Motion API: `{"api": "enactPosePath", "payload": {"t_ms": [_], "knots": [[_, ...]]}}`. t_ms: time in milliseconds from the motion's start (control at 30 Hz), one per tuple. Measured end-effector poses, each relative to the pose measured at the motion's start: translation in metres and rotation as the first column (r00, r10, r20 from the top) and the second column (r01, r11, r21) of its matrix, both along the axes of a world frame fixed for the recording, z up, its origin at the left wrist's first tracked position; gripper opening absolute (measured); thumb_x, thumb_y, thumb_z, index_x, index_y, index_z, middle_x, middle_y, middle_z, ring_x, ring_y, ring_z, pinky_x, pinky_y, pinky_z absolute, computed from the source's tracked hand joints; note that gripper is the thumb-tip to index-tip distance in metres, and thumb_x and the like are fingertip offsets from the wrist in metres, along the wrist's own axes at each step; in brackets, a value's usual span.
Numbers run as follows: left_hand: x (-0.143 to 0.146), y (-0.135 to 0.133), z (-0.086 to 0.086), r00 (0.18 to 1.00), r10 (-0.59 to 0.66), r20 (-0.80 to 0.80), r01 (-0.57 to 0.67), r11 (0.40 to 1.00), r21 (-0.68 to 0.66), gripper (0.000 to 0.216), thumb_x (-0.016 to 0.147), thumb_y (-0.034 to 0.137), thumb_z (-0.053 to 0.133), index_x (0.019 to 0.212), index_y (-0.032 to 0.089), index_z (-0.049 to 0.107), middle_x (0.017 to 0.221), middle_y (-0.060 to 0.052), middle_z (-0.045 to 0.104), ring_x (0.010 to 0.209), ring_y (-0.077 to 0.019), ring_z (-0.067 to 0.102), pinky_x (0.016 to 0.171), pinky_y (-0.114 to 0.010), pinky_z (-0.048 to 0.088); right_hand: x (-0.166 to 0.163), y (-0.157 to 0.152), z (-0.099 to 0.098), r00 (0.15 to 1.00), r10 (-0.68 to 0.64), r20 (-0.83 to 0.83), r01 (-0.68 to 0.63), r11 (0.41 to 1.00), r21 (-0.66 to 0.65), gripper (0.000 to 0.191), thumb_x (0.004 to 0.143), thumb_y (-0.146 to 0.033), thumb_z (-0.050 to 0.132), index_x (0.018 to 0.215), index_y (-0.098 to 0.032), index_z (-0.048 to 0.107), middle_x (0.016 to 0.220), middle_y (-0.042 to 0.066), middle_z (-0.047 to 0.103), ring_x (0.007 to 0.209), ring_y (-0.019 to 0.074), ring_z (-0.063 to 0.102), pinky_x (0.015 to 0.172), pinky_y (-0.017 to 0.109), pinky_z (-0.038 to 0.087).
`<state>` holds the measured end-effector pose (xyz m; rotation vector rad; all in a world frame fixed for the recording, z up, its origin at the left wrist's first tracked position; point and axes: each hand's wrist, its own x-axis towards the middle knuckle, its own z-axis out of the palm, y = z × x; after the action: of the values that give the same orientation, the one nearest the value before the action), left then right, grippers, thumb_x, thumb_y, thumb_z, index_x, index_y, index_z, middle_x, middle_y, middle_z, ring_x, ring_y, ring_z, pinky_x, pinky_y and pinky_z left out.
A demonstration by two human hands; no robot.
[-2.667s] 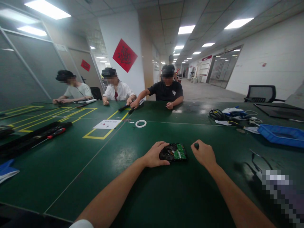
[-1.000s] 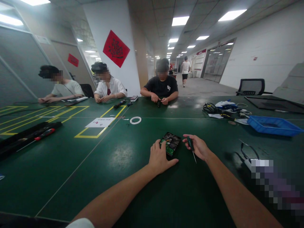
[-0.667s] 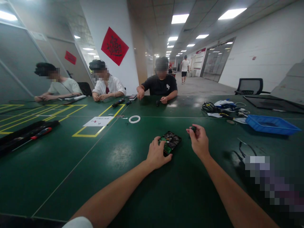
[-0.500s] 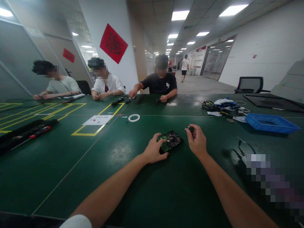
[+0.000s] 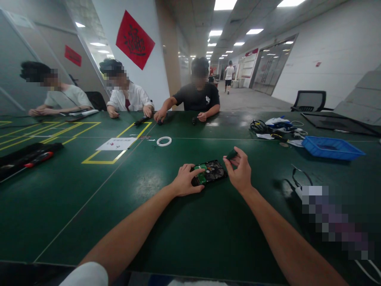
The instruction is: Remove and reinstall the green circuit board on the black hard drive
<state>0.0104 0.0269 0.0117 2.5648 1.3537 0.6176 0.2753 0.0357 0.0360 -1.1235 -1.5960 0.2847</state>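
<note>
A hard drive (image 5: pixel 214 171) lies on the green tabletop, its green circuit board and dark metal body facing up. My left hand (image 5: pixel 187 180) grips its left end, fingers over the board and thumb along the near edge. Just right of the drive and slightly above the table, my right hand (image 5: pixel 240 171) is closed in a pinch. Between its thumb and fingers shows a small dark green piece (image 5: pixel 231 154), partly covered by the fingers; its kind cannot be made out.
A white ring (image 5: pixel 164 142) and a paper sheet (image 5: pixel 116 144) lie ahead to the left. On the right are a blue tray (image 5: pixel 330 149), tangled cables (image 5: pixel 258 126) and a pixelated item (image 5: pixel 335 218). A red-handled tool (image 5: pixel 38 159) lies far left. Several people sit opposite.
My right hand has come nearer the drive, and more of the dark piece shows in it. My left hand stays on the drive. The camera view has shifted somewhat.
</note>
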Motion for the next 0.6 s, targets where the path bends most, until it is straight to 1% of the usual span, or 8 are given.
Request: {"api": "enactPosePath", "payload": {"t_ms": [133,200,433,600], "knots": [[0.000,-0.002,0.003,0.990,-0.140,0.002,0.140,0.990,-0.023,0.077,0.074,0.055,0.076,0.144,0.037,0.052,0.141,-0.009,0.046,0.130,-0.0359,0.040,0.109,-0.051,0.034,-0.013,-0.010,0.003,0.998,0.062,-0.004,-0.062,0.998,-0.023,0.061,0.095,-0.042,0.059,0.148,-0.028,0.035,0.142,0.012,0.054,0.116,0.0256,0.066,0.101,0.042,0.056],[0.000,-0.004,0.005,0.984,-0.177,-0.002,0.177,0.984,-0.031,0.076,0.074,0.055,0.076,0.145,0.037,0.052,0.143,-0.009,0.045,0.131,-0.0360,0.040,0.110,-0.051,0.033,-0.016,-0.012,0.003,0.996,0.092,0.008,-0.091,0.995,-0.050,0.060,0.096,-0.042,0.057,0.149,-0.027,0.033,0.140,0.013,0.057,0.113,0.0250,0.067,0.102,0.042,0.055],[0.000,-0.005,0.007,0.984,-0.177,0.012,0.178,0.983,-0.036,0.076,0.073,0.055,0.077,0.144,0.039,0.053,0.144,-0.009,0.046,0.132,-0.0361,0.042,0.111,-0.053,0.033,-0.023,-0.011,0.002,0.994,0.105,-0.029,-0.107,0.989,-0.101,0.062,0.095,-0.045,0.059,0.149,-0.025,0.035,0.134,0.014,0.062,0.114,0.0264,0.067,0.104,0.045,0.053],[0.000,-0.004,0.007,0.984,-0.180,0.010,0.180,0.983,-0.037,0.078,0.073,0.057,0.077,0.145,0.038,0.051,0.144,-0.009,0.046,0.131,-0.0366,0.041,0.110,-0.053,0.034,-0.027,-0.009,-0.003,0.992,0.123,-0.013,-0.124,0.988,-0.097,0.058,0.095,-0.045,0.058,0.146,-0.025,0.038,0.134,0.013,0.062,0.118,0.0268,0.065,0.106,0.045,0.052]]}}
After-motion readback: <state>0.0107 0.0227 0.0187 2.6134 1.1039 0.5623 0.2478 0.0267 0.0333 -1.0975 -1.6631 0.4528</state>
